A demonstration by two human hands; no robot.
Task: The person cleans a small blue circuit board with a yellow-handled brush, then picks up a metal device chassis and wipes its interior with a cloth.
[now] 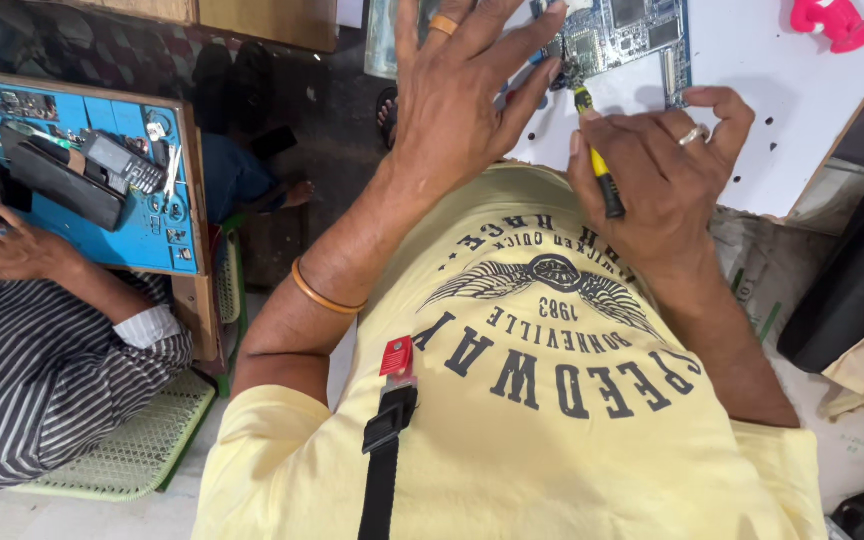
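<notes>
The right hand is gripping a yellow-and-black screwdriver, its fingers clamped around the handle, the tip touching the near edge of a blue circuit board. The board is lying on a white worktop at the far side of the scene. The left hand is resting just left of the tool, fingers spread apart and pressing on the board's left edge. A pink object is sitting far right on the worktop. At the left, another person's hand is resting by a blue tray of phone parts.
</notes>
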